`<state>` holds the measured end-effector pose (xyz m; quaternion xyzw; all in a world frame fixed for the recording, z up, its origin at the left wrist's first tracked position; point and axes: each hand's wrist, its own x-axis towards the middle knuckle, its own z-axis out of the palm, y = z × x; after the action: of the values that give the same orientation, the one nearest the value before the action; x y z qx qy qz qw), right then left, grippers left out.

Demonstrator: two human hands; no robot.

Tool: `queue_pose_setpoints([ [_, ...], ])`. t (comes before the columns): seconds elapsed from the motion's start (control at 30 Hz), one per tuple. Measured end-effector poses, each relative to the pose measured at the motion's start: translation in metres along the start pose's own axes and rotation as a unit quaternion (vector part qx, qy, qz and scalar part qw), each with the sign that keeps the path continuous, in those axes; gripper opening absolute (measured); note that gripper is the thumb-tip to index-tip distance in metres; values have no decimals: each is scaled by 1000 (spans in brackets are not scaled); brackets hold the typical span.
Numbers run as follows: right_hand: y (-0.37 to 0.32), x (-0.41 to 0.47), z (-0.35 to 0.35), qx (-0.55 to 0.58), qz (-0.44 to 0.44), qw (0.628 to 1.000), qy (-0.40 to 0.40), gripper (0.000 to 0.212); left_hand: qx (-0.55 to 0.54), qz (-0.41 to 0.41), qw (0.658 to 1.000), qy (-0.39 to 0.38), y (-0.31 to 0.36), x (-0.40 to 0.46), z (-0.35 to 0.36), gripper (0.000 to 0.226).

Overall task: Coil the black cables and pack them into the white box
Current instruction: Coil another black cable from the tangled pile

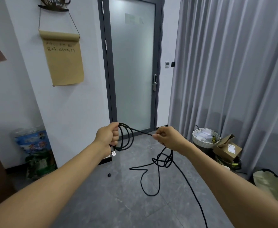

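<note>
Both bare arms reach straight out from the bottom corners, meeting in front of the frosted glass door (131,66). The left hand (108,135), level with the door's bottom edge, is fisted, fingers curled tight round several hanging loops of the black cable (126,139). The silver USB plug (113,153) dangles just under that fist. The right hand (166,137), just right of the door's foot, pinches the same cable between thumb and curled fingers, and a taut length runs across between the two hands. Below the right hand the cable drops into a loose tangle (163,160), hanging in front of the floor below the door. One big loop sags lower, and a long tail runs off the bottom edge.

Grey curtains (233,63) fill everything right of the door. The grey tiled floor (118,203) spreads out before it. Left of the door, a brown paper scroll (63,61) with handwriting hangs on the white wall. A colourful packaged bundle (36,153) leans against the wall's base, far left of the door. Right of the door, at the curtain's foot, stands a white woven basket (205,137), an open cardboard box (228,148) touching its right side. A small dark round thing (109,175) lies on the floor below the door.
</note>
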<state>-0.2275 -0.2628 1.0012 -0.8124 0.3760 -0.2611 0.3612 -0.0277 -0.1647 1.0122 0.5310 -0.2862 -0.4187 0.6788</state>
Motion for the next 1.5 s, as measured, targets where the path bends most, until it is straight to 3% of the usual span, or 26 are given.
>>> queue_pose_setpoints([
  [0.23, 25, -8, -8, -229, 8, 970, -82, 28, -54, 11, 995, 83, 7, 8, -12, 37],
  [0.33, 38, -11, -9, -205, 42, 974, -90, 26, -60, 9, 993, 105, 8, 10, -14, 36],
  [0.5, 49, -11, -17, -159, 85, 983, -28, 22, -65, 2, 988, 140, 8, 14, -14, 35],
  [0.83, 32, -8, -20, -90, 41, 994, 39, 15, -80, 21, 978, 190, 23, 13, -20, 32],
  [1.07, 33, -16, -21, -239, 40, 969, -50, 34, -61, 8, 971, 231, 20, 14, -21, 31],
  [1.23, 43, -25, -30, -119, 58, 986, -101, 25, -42, -7, 955, 294, 18, 21, -36, 30],
  [1.3, 41, -25, -32, -126, 37, 985, -108, 13, -18, -6, 953, 303, 15, 22, -38, 30],
  [1.37, 33, -25, -31, -128, 4, 988, -88, 4, 18, 4, 957, 290, 12, 21, -33, 31],
  [1.5, 8, -23, -24, -9, -45, 997, -62, 8, 122, 46, 967, 218, -1, 12, -10, 31],
])
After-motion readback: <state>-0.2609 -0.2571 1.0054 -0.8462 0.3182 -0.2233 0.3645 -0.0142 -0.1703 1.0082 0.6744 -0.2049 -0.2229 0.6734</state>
